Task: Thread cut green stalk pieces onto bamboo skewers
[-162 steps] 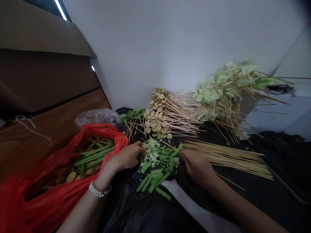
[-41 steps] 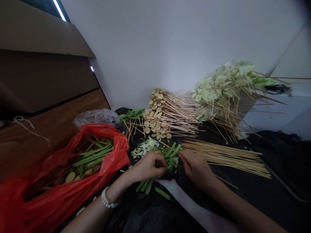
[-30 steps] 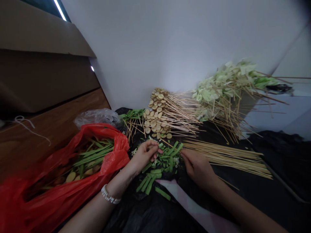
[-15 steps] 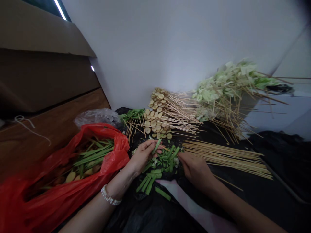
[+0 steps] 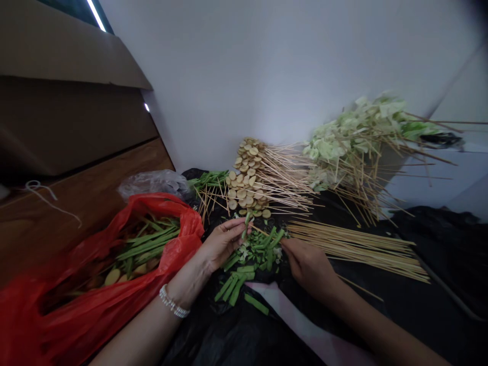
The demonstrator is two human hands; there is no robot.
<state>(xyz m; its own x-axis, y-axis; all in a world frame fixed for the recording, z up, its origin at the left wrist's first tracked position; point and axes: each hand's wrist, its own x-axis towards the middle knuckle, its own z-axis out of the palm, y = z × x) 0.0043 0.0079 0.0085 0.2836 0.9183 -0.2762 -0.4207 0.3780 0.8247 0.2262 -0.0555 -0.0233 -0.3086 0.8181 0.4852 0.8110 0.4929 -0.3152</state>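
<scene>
My left hand [image 5: 223, 246], a bead bracelet on its wrist, pinches a short piece of green bean [image 5: 246, 223] nearly upright between thumb and fingers. My right hand [image 5: 309, 264] is closed on a bamboo skewer [image 5: 360, 287]; its back end sticks out behind the hand. The skewer's front part runs left toward the bean piece, but whether the tip has gone in, I cannot tell. Between and below both hands lies a heap of cut green bean pieces [image 5: 263, 256] mixed with small whitish bits on black plastic [image 5: 229, 330].
On the left stands a red plastic bag [image 5: 183, 249] with long beans and potato slices. Potato-slice skewers [image 5: 247, 178] and cabbage skewers [image 5: 354, 127] are piled by the wall. Bare bamboo skewers [image 5: 366, 251] lie right of my right hand. A cardboard box [image 5: 68, 122] is at upper left.
My left hand has tipped the bean piece more upright, and its fingers have drawn closer together. The right hand has barely moved, still holding the skewer.
</scene>
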